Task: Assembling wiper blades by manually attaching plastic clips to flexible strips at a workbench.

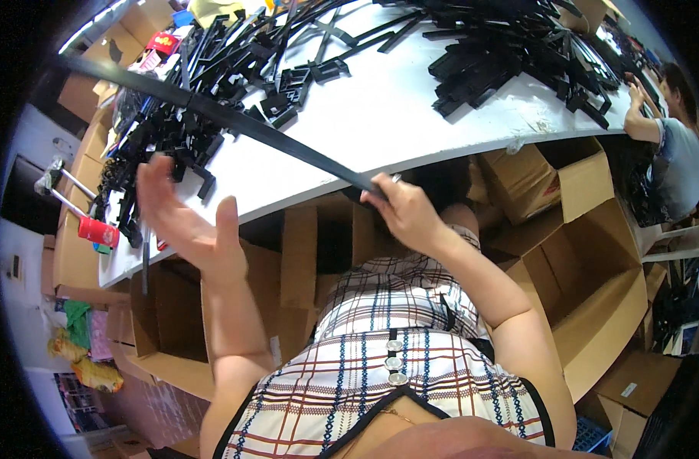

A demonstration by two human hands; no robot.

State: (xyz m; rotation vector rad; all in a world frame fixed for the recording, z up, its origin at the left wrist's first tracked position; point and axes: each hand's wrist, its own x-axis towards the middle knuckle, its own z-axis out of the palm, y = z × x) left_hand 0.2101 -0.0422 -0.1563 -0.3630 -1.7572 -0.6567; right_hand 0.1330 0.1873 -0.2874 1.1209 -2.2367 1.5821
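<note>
My right hand is closed round the near end of a long black strip. The strip slants up and to the left, over the white table, and its far end blurs near the upper left rim. Below the strip my left hand is raised with fingers and thumb apart, holding nothing. Near its fingertips lies a tangled heap of small black plastic parts on the table's left side.
More black strips are piled at the far right of the table. Open cardboard boxes stand below its front edge, on both sides of my lap. A red can is at the left corner. Another person works at the right.
</note>
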